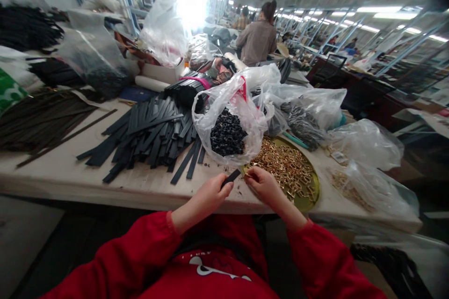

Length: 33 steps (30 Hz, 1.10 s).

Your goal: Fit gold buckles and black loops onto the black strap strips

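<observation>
A short black strap (231, 177) is pinched in my left hand (212, 191), its free end pointing up and right. My right hand (261, 184) is closed at the near left edge of a round gold tray (310, 198). Between its fingertips shows a small gold metal piece, too small to tell its exact kind. Heaped on the tray are gold metal fittings (286, 163). Just beyond my hands, an open clear plastic bag (205, 124) holds many small black ring-like parts (227, 135). Left of the bag lies a loose pile of black straps (150, 128).
Long dark brown strips (38, 119) cover the table's left end. Clear plastic bags (372, 145) with more parts stand on the right. At the back are a bundle of black strips (185, 88) and a white roll (151, 83). A person (257, 39) faces away farther off.
</observation>
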{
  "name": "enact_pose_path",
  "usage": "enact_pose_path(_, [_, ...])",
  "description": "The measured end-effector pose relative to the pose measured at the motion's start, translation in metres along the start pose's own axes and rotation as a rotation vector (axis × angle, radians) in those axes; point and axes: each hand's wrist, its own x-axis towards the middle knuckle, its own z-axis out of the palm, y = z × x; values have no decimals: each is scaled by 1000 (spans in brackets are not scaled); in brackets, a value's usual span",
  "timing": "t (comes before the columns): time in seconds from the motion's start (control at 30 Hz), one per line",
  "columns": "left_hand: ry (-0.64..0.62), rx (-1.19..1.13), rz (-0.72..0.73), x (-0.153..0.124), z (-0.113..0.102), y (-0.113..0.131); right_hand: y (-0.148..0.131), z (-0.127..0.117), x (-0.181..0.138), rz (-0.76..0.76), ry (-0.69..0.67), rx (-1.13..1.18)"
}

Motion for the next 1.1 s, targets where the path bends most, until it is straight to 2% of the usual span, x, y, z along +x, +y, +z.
enact_pose_path(0.17, [47,64,45,4,-10,4,-38,15,-9,42,-142,689])
enact_pose_path(0.3, [26,20,-32,4,-16,0,-46,18,-11,169,-347,1025])
enact_pose_path(0.37, [32,-31,-94,5,-17,-1,-46,20,-12,215,-391,1137])
enact_pose_path(0.43, [25,-64,-131,7,-17,-1,-44,25,-12,225,-318,1153])
enact_pose_path(0.53, [2,-60,-157,10,-16,-3,-40,34,-11,188,-136,994])
enact_pose_path(0.63, [-73,-71,-170,10,-17,-7,-36,39,-10,202,-19,912])
enact_pose_path(0.7, [-107,-79,-155,8,-18,-12,-34,39,-9,287,42,1018])
enact_pose_path(0.77, [-102,-30,-126,5,-20,-17,-35,39,-8,427,92,1217])
enact_pose_path(0.83, [-107,43,-81,1,-20,-20,-39,41,-9,572,80,1422])
enact_pose_path(0.9, [-137,85,-16,-2,-18,-19,-44,45,-12,652,3,1541])
enact_pose_path(1.0, [-147,96,40,-4,-15,-15,-53,50,-18,575,-10,1477])
enact_pose_path(1.1, [-146,101,-12,-6,-14,-11,-59,52,-23,440,156,1288])
